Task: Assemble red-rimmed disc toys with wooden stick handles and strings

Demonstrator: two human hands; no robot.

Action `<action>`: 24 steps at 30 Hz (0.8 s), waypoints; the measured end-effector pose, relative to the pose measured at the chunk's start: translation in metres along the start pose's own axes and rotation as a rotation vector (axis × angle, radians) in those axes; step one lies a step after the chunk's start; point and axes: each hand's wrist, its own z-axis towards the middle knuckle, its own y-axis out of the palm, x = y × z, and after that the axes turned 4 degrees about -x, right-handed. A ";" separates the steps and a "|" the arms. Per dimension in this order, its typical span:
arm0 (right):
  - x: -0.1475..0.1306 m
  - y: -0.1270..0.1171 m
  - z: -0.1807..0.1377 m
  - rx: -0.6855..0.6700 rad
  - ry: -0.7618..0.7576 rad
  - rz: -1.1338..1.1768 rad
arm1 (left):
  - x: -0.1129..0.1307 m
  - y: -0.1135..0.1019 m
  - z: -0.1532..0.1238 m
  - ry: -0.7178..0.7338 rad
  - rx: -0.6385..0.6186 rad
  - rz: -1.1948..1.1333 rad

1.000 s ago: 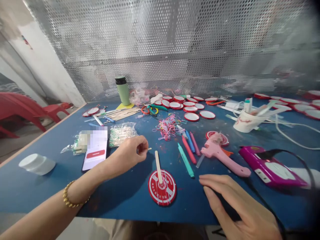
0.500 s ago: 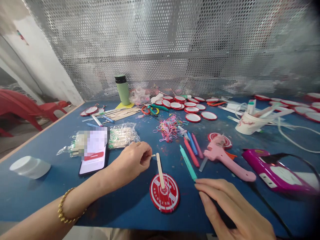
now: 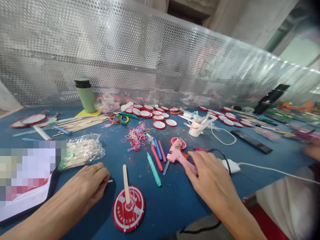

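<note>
My left hand (image 3: 88, 183) rests on the blue table (image 3: 175, 200), fingers pinched on a thin little stick (image 3: 109, 181). Just to its right lies a red round disc (image 3: 132, 213) with a flat wooden stick (image 3: 125, 183) standing on it. My right hand (image 3: 212, 180) reaches forward with fingers stretched out, its fingertips on the handle of a pink glue gun (image 3: 176, 154). I cannot see any grip closed round the gun.
Coloured markers (image 3: 155, 163), a heap of rubber bands (image 3: 136, 136), a bag of sticks (image 3: 81, 151), a phone (image 3: 27, 193), a green bottle (image 3: 86, 95), several red-rimmed discs (image 3: 155, 115), a paper cup (image 3: 197, 128) and a white cable (image 3: 275, 170) lie about. Another person's hand (image 3: 312, 150) shows at the far right.
The view has swung to the right. My right hand moved forward from the table's near edge onto the glue gun's handle. My left hand stays beside the red disc with its stick.
</note>
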 end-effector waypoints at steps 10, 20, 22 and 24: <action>-0.020 0.021 0.021 -0.245 0.067 -0.051 | -0.004 0.003 -0.005 0.075 0.023 0.098; 0.007 0.029 0.011 0.030 0.005 0.227 | 0.008 -0.004 -0.009 0.086 -0.033 0.256; 0.012 0.015 0.009 0.076 0.024 0.355 | 0.008 -0.003 -0.009 0.097 -0.047 0.256; 0.016 0.002 0.007 0.023 0.095 0.485 | 0.007 -0.001 -0.009 0.111 -0.052 0.259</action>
